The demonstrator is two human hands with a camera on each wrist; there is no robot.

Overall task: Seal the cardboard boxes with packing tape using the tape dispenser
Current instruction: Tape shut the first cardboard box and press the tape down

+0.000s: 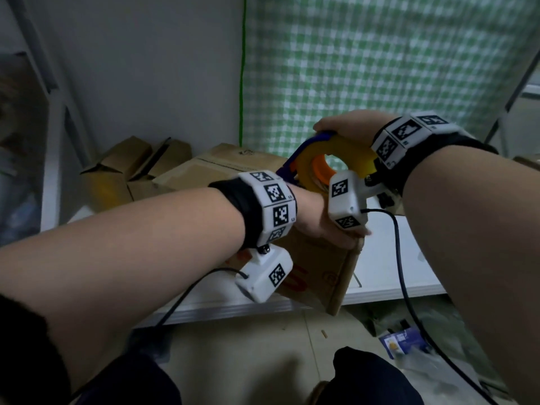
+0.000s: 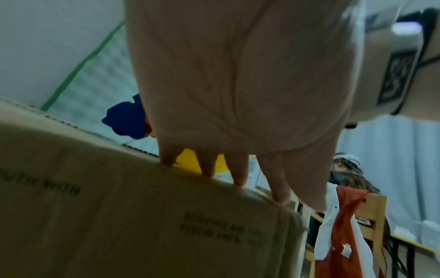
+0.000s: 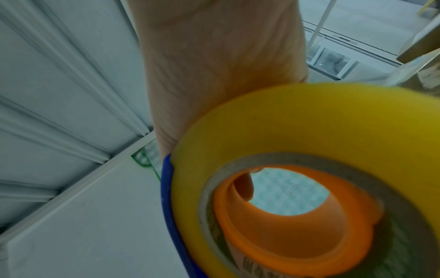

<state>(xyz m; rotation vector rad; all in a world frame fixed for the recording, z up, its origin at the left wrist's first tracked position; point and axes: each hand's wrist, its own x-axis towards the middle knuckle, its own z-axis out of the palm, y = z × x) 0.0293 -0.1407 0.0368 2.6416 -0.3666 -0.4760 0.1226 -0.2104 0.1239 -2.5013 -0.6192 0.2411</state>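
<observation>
My right hand (image 1: 347, 127) grips the tape dispenser (image 1: 295, 162) from above. Its frame is blue, and it carries a yellow tape roll (image 1: 347, 150) on an orange core (image 1: 321, 168). The right wrist view shows the roll (image 3: 309, 122) close up, with one fingertip (image 3: 244, 186) inside the core (image 3: 297, 235). The dispenser hovers just behind the top of a brown cardboard box (image 1: 321, 273) on the table's front edge. My left hand (image 1: 330, 226) holds that box, with its fingers (image 2: 238, 173) hooked over the upper edge of the box (image 2: 119, 216).
More cardboard boxes (image 1: 137, 165) lie at the back left, and a larger one (image 1: 222, 168) sits behind the dispenser. The white table (image 1: 415, 258) runs right. Behind it hangs a green checked curtain (image 1: 380, 68). Cables trail from both wrists. Litter (image 1: 403, 343) lies on the floor.
</observation>
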